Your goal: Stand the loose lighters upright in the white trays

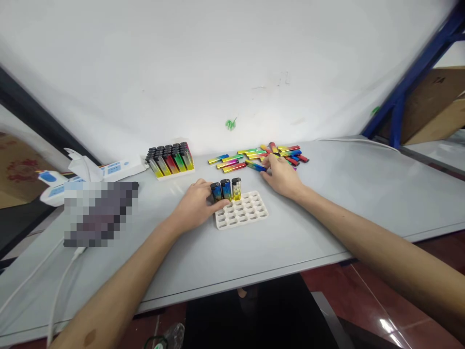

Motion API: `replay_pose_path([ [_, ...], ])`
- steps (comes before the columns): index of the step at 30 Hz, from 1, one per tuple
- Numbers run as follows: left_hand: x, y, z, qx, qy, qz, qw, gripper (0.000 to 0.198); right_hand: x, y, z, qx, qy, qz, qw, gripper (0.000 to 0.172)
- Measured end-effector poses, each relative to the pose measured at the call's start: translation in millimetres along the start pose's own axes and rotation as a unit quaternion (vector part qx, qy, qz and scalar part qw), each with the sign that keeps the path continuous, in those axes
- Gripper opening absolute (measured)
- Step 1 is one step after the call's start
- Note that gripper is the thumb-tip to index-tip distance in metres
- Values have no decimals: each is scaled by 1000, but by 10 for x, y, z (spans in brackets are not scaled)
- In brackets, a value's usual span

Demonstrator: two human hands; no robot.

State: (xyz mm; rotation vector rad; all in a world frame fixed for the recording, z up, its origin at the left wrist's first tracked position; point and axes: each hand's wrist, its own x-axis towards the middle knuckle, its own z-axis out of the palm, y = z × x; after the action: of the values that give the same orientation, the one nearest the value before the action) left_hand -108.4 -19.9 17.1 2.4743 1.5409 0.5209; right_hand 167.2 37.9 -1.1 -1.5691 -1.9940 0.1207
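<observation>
A white tray point(242, 213) with rows of slots lies on the table in front of me. Three lighters stand upright in its far row: two blue ones, the outer one a blue lighter point(216, 191) at the left end, and a silver-yellow lighter point(236, 188). My left hand point(194, 206) is closed around the left end of that row, thumb in front and fingers behind the outer blue lighter. To the right, my right hand point(281, 175) reaches into a pile of loose lighters point(238, 159), its fingertips closed at the end of a blue-yellow lighter point(255, 166).
A filled tray of upright lighters point(170, 160) stands by the wall at back left. Power strips point(115, 168) and a blurred dark device point(103, 213) with white cables lie on the left. The table's front edge point(247, 282) runs near me.
</observation>
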Motion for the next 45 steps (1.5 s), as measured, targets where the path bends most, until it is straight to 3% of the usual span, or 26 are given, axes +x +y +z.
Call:
replay_pose_path([
  [6, -7, -51, -20, 11, 6, -7, 1000, 45, -2, 93, -193, 189, 23, 125, 974, 15],
  [10, -18, -33, -30, 14, 6, -14, 1000, 42, -25, 52, -304, 376, 76, 151, 911, 31],
  [13, -26, -20, -35, 19, 7, -15, 1000, 42, -60, -43, -331, 483, 33, 163, 860, 38],
  [18, -33, -10, -37, 35, 3, -12, 999, 41, -109, -151, -309, 497, -96, 212, 836, 45],
  [21, -35, -3, -39, 35, 7, -12, 999, 40, -115, -175, -323, 504, -119, 243, 820, 55],
  [30, -47, 26, -55, 19, 10, -7, 1000, 40, -127, -203, -378, 528, -152, 236, 802, 43],
  [45, -45, 24, -48, 27, 6, -13, 1000, 40, -163, -217, -344, 506, -151, 214, 822, 47],
])
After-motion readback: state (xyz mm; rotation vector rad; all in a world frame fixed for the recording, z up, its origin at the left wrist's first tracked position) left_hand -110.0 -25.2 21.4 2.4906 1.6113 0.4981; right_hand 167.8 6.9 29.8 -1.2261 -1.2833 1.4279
